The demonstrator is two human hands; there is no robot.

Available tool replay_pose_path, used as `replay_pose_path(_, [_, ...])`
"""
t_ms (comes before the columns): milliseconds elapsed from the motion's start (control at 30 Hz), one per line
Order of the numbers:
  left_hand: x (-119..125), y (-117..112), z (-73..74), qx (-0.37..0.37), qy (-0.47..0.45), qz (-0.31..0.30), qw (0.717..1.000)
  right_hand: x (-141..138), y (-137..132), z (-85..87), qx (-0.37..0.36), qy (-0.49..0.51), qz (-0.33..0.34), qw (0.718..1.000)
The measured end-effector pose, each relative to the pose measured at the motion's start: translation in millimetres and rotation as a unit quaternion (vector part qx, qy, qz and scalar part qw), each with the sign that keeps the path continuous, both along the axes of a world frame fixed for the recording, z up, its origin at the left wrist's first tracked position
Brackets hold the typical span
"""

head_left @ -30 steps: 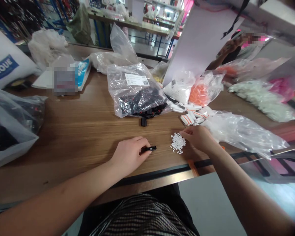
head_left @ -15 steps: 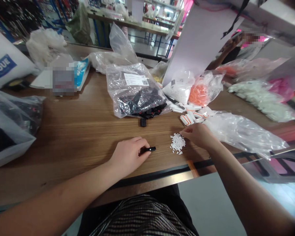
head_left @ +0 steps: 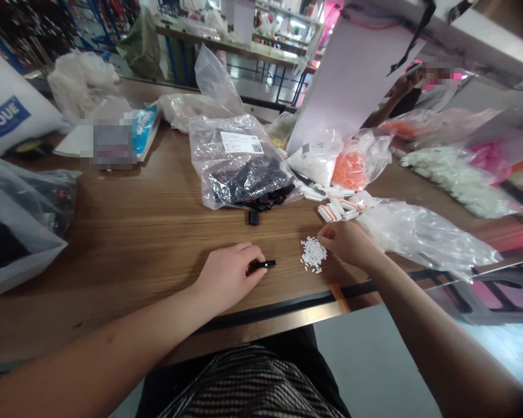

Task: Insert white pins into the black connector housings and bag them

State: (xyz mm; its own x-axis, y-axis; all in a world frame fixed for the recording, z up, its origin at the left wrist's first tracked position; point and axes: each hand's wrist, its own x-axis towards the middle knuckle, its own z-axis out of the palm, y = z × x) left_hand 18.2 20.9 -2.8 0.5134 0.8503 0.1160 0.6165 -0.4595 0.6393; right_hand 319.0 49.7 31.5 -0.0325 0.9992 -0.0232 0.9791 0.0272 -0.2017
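My left hand rests low over the wooden table and pinches a small black plastic part between thumb and fingers; one end of it sticks out to the right. My right hand is at the right edge of a loose pile of tiny white pieces, its fingertips pinched together. Whatever may be between those fingertips is hidden. A small black block lies by itself beyond my left hand, in front of a clear bag of black parts.
Several white pieces with orange stripes lie behind my right hand, beside a clear plastic bag. Bags of white and orange parts stand by a pale panel. Another open bag sits at the left.
My right hand stays at the right edge of the white pile with hardly any shift. The left hand keeps its hold on the black part. The view has turned slightly.
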Motion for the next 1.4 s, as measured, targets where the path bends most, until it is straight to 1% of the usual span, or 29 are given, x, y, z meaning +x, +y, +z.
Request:
replay_pose_path(167, [0.6, 0.6, -1.0, -0.003, 0.006, 0.003, 1.000, 0.4, 2.2, 3.9, -0.028, -0.003, 0.007, 1.000])
replay_pose_path(400, [1.2, 0.0, -2.0, 0.005, 0.009, 0.005, 1.000, -1.9, -0.2, 1.9, -0.017, 0.000, 0.000, 1.000])
replay_pose_path(500, [1.5, -0.3, -1.9, 0.006, 0.010, 0.006, 1.000, -14.8, -7.6, 6.6, 0.003, 0.017, 0.000, 1.000])
replay_pose_path(567, [1.8, -0.3, -1.6, -0.001, 0.007, 0.008, 1.000, -33.0, -17.0, 10.4, 0.029, 0.077, 0.033, 0.996])
replay_pose_path(600, [2.0, -0.2, -1.3, -0.005, 0.004, 0.010, 1.000, -44.1, -22.5, 11.7, 0.042, 0.125, 0.064, 0.989])
replay_pose_path(667, [2.4, -0.2, -0.7, -0.011, 0.000, 0.014, 1.000, -66.6, -32.9, 12.4, 0.026, 0.193, 0.148, 0.970])
replay_pose_path(733, [2.7, -0.4, 0.2, -0.013, 0.000, 0.013, 1.000, -84.3, -39.7, 10.4, 0.023, 0.197, 0.201, 0.959])
replay_pose_path(800, [2.8, -0.6, 1.2, -0.016, 0.004, 0.009, 1.000, -93.8, -41.7, 6.9, 0.029, 0.183, 0.224, 0.957])
replay_pose_path(1000, [2.3, -0.9, 2.9, -0.006, 0.011, 0.003, 1.000, -97.7, -37.6, -0.5, 0.046, 0.146, 0.254, 0.955])
replay_pose_path(1233, [3.0, -0.8, 1.6, -0.005, 0.007, 0.009, 1.000, -97.7, -42.4, 0.0, 0.092, 0.070, 0.318, 0.941])
replay_pose_path(1400, [2.2, -1.2, 1.7, -0.005, 0.002, 0.011, 1.000, -93.4, -45.7, -0.6, 0.121, 0.070, 0.322, 0.936])
